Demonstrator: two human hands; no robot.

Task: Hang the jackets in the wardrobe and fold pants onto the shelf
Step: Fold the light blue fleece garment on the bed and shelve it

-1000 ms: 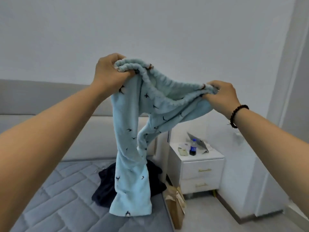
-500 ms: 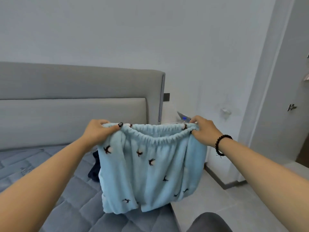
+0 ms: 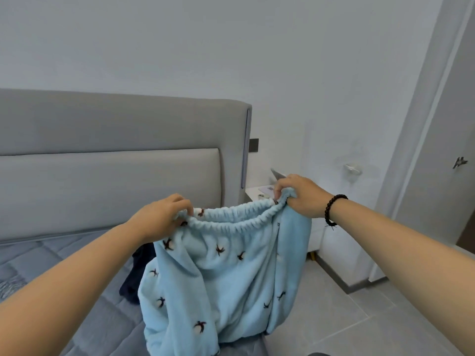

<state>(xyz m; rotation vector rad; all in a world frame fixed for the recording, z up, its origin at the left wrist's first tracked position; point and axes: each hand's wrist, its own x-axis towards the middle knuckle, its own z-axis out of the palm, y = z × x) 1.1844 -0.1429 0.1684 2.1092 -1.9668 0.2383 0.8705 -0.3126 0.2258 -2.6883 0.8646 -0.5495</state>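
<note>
Light blue fleece pants (image 3: 226,273) with small dark bird prints hang in front of me over the bed's right edge. My left hand (image 3: 162,217) pinches the left end of the elastic waistband. My right hand (image 3: 300,196), with a dark bead bracelet on its wrist, grips the right end. The waistband is stretched between them and the legs bunch up on the mattress below.
A dark navy garment (image 3: 136,276) lies on the grey quilted mattress (image 3: 77,299) behind the pants. The grey padded headboard (image 3: 115,160) stands behind it. A white nightstand (image 3: 259,194) sits to the right, partly hidden. Grey tiled floor (image 3: 359,317) and a door (image 3: 442,176) are at right.
Both hands lowered the pants from head height down to the bed, and the waistband is now pulled flat. The legs went from hanging long to bunching on the mattress.
</note>
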